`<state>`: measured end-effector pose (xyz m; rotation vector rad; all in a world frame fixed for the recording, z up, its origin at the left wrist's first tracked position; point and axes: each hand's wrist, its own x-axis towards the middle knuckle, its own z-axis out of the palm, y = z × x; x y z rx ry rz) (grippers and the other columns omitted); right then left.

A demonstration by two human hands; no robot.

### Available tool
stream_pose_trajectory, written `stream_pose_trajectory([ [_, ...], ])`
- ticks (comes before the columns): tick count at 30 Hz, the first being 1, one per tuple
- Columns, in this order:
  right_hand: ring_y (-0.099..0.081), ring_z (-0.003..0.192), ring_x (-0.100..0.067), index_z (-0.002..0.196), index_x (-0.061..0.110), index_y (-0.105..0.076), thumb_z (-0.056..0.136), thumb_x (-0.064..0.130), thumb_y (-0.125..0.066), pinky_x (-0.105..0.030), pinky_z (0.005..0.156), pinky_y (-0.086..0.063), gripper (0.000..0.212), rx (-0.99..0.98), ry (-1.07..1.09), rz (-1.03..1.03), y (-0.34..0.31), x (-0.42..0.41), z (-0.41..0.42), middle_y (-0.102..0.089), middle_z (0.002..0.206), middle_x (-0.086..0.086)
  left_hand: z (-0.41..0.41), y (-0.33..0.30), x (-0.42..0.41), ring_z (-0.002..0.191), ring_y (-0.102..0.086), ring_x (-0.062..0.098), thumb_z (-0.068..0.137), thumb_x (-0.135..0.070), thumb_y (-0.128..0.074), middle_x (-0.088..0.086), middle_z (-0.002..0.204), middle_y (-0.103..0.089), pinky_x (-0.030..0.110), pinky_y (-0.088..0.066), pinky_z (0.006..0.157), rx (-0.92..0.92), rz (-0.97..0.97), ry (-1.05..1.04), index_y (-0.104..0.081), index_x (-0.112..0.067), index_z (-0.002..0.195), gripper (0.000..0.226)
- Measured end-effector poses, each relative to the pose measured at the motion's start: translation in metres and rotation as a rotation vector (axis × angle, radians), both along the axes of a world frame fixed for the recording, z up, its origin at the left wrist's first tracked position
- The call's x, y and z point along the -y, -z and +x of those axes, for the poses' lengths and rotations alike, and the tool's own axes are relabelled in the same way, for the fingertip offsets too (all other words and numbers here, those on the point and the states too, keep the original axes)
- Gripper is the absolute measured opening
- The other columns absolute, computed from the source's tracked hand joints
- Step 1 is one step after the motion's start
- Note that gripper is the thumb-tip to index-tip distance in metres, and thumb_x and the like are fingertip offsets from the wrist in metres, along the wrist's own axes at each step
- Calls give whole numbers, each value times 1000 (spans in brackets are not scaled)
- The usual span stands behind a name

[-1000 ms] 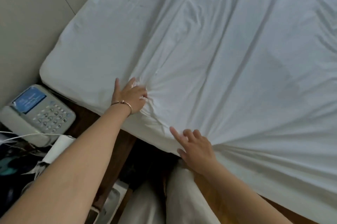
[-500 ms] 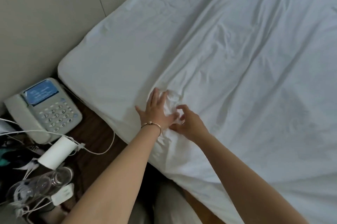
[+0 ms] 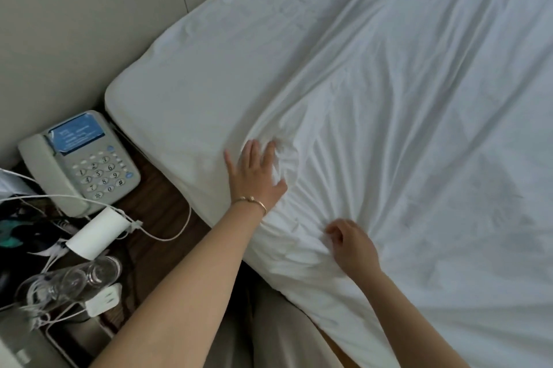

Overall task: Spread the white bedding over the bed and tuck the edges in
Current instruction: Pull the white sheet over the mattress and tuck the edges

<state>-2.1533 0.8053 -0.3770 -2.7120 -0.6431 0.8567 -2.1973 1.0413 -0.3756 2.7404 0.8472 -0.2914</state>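
The white bedding (image 3: 404, 134) lies over the bed, wrinkled, with creases fanning out from the near left edge. Its upper left border runs diagonally, leaving the mattress corner (image 3: 179, 92) uncovered. My left hand (image 3: 254, 176), wearing a thin bracelet, presses flat with spread fingers on the bunched border of the bedding. My right hand (image 3: 350, 245) lies lower along the bed's near edge, its fingers curled and pinching the gathered fabric where the creases meet.
A wooden nightstand (image 3: 155, 209) stands to the left of the bed, holding a grey desk phone (image 3: 80, 164), a white cable, a white charger block (image 3: 95, 233), a plug and clear glasses (image 3: 71, 278). A pale wall panel (image 3: 74, 23) lines the head end.
My right hand has left the spot beside my left hand and moved down along the bed's edge, drawing fabric with it. My left hand now lies flatter on the sheet.
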Motion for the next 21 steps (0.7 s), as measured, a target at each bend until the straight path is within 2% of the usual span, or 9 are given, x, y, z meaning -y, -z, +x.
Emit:
stream_pose_trajectory([
  [2, -54, 106, -18, 107, 24, -65, 90, 24, -57, -30, 85, -39, 19, 139, -119, -56, -1, -28, 12, -57, 109, 5, 0, -1, 23, 116, -48, 31, 60, -26, -79, 15, 129, -53, 50, -38, 104, 210, 115, 73, -53, -9, 130, 77],
  [3, -53, 108, -18, 110, 23, -65, 89, 22, -58, -30, 87, -38, 22, 176, -133, 3, -3, -42, 18, -57, 113, 4, -1, -1, 35, 109, -48, 32, 54, -21, -81, 15, 123, -54, 48, -43, 99, 207, 97, 80, -55, -10, 126, 78],
  [4, -54, 106, -17, 113, 21, -65, 89, 17, -59, -26, 87, -39, 25, 153, -99, 103, -5, -56, 21, -58, 116, 3, -1, -2, 45, 114, -45, 32, 55, -24, -80, 15, 127, -49, 50, -40, 102, 120, 23, 27, -49, -15, 133, 85],
  [7, -60, 100, -11, 123, 17, -60, 91, 6, -56, -10, 80, -41, 35, -127, 125, 335, -12, -97, 29, -60, 121, 4, -3, 0, 57, 142, -13, 34, 79, -28, -68, 12, 148, -19, 57, -13, 114, -93, -74, -165, -4, -27, 151, 96],
  [9, -56, 116, -14, 139, 18, -47, 92, 4, -52, -18, 92, -43, 50, -219, 14, 303, -10, -114, 35, -54, 136, 4, -10, 4, 41, 145, -5, 33, 83, -23, -65, 6, 150, -14, 49, -8, 119, -26, -112, -186, 4, -28, 152, 98],
  [13, -26, 144, -12, 153, 28, -21, 87, 1, -52, -32, 111, -35, 78, -163, -460, 242, -8, -139, 47, -28, 157, 9, -44, 2, -19, 132, -36, 23, 77, -10, -69, 3, 144, -33, 35, -35, 109, 281, -537, -359, -27, -26, 149, 85],
  [16, -9, 149, -8, 154, 26, -16, 85, 5, -60, -30, 113, -31, 85, -81, -709, 332, -8, -185, 58, -17, 161, 12, -51, 3, -71, 113, -54, 31, 83, -21, -68, 11, 120, -57, 32, -42, 91, 171, -471, -505, -57, -12, 119, 39],
  [19, -22, 145, -15, 148, 22, -31, 85, 17, -69, -31, 106, -40, 74, -36, -743, 341, -10, -222, 62, -24, 157, 3, -45, 4, -102, 95, -61, 33, 86, -24, -65, 13, 99, -66, 32, -45, 75, 120, -427, -626, -64, -4, 95, 21],
  [21, -44, 123, -24, 125, 20, -54, 86, 35, -68, -35, 82, -51, 45, 117, -699, 425, -8, -218, 59, -43, 134, -4, -41, 4, -114, 86, -61, 33, 84, -24, -63, 16, 88, -67, 34, -43, 69, 239, -447, -723, -64, 0, 87, 24],
])
